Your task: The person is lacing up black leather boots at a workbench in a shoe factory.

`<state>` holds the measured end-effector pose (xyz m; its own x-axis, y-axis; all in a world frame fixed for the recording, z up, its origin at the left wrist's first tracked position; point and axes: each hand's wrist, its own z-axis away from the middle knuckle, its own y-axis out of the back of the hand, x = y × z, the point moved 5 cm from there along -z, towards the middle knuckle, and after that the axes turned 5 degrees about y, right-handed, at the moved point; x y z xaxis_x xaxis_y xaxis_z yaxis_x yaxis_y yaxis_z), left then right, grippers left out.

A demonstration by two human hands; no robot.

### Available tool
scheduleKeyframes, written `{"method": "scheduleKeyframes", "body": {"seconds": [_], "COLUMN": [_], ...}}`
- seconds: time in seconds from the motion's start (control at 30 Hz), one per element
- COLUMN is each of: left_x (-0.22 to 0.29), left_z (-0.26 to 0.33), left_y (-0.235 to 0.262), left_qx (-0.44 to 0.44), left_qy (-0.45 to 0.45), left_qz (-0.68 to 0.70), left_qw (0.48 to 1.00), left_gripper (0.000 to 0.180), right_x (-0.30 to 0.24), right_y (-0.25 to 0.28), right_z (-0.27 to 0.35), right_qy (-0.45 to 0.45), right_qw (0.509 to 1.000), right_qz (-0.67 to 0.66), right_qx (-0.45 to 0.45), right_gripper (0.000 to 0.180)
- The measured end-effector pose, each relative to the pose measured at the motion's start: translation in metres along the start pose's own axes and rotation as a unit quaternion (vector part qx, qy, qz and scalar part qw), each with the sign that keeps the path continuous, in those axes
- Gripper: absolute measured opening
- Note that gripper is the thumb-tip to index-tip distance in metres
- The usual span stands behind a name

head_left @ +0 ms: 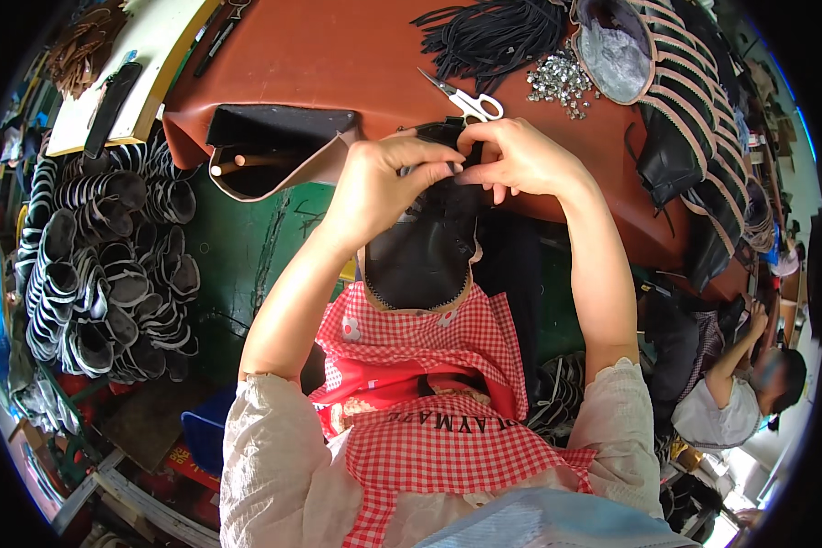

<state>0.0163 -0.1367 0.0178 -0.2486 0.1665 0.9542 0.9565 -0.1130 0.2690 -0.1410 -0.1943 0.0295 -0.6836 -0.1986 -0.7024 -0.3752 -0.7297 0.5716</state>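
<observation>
A black boot upper (416, 260) with a light tan zigzag-cut edge lies over my lap, its far end under my hands at the table edge. My left hand (384, 178) is closed, thumb and forefinger pinching the end of a narrow black strap (454, 168). Coming from the other side, my right hand (525, 160) is closed as well, its thumb and forefinger at the same small spot. Fingers hide most of the strap and anything fixed to it. White-handled scissors (477, 105) lie just beyond my hands.
Black straps (493, 36) and small metal buckles (562, 82) lie on the brown-covered table (310, 55). More boot uppers (694, 110) line the right. An open pouch (283, 155) hangs at the edge. Lined black pieces (110, 274) are stacked left. Another person (731, 393) sits right.
</observation>
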Motion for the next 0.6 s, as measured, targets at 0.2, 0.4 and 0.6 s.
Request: {"method": "scheduleKeyframes", "body": {"seconds": [0.2,0.4,0.6], "left_x": [0.006,0.003,0.014], "left_z": [-0.011,-0.014,-0.024], "left_y": [0.005,0.005,-0.002], "left_qx": [0.040,0.045,-0.033], "left_qy": [0.045,0.098,-0.024], "left_qz": [0.234,0.228,-0.123], "left_qw": [0.970,0.968,0.992], "left_gripper": [0.020,0.018,0.013], "right_x": [-0.004,-0.006,0.002], "right_y": [-0.006,-0.014,-0.042], "right_z": [-0.001,0.009,0.027], "right_qy": [0.014,0.051,0.225], "right_qw": [1.000,0.995,0.923], "right_qz": [-0.020,0.009,0.082], "right_qx": [0.015,0.081,0.302], "right_gripper": [0.025,0.017,0.014]}}
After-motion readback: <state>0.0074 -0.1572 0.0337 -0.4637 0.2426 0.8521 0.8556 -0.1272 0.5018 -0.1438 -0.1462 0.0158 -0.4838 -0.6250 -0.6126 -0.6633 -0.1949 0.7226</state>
